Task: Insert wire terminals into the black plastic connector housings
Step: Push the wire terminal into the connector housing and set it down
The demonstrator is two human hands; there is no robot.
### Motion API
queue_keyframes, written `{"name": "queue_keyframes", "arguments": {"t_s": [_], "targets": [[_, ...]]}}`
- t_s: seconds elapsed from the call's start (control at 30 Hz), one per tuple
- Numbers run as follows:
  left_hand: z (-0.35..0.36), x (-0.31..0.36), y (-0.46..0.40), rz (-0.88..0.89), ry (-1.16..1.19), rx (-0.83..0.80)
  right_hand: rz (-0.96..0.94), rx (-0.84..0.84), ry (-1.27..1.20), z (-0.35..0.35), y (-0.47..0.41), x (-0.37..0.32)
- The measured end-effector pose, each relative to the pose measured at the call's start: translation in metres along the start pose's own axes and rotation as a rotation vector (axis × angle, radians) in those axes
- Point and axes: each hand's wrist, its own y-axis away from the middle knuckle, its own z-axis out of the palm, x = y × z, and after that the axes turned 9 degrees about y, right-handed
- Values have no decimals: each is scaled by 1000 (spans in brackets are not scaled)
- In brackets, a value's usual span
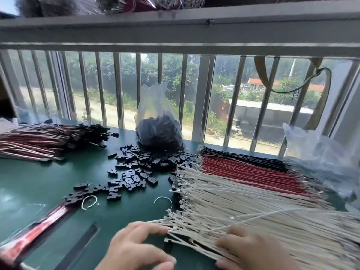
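Both hands [140,244] on white wires [243,207].

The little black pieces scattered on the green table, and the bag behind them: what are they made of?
The black pieces look like moulded plastic, matte, with crisp identical notched shapes. The bag seems thin clear plastic film: crinkled, glossy, dark contents showing through. The table looks like a smooth green mat or laminate; which one is unclear.
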Motion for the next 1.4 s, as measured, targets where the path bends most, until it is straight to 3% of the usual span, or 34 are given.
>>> {"name": "queue_keyframes", "arguments": {"t_s": [0.1,0.2,0.3,0.47,0.6,0.7,0.97,1.1,1.3,1.4], "targets": [[-13,-43,-33,-245,10,89,-43,171,156,8,0,-7],[-9,-78,-73,-511,-328,2,-67,272,290,18,0,-15],[4,-94,-98,-576,-603,-102,-98,292,404,22,0,-17],[23,-103,-113,-531,-766,-35,-102,333,455,26,-1,-10],[24,-101,-111,-471,-609,49,-122,439,405,24,2,-13],[17,-98,-103,-406,-503,137,-51,424,243,17,5,-14],[15,-93,-98,-393,-458,43,-25,272,-126,11,12,-17],[16,-85,-94,-401,-373,-39,18,208,-149,5,13,-16],[-3,-45,-54,-349,198,210,-5,145,-178,10,12,-12],[0,-24,-16,-308,366,87,-29,136,-155,12,12,-11]]}}
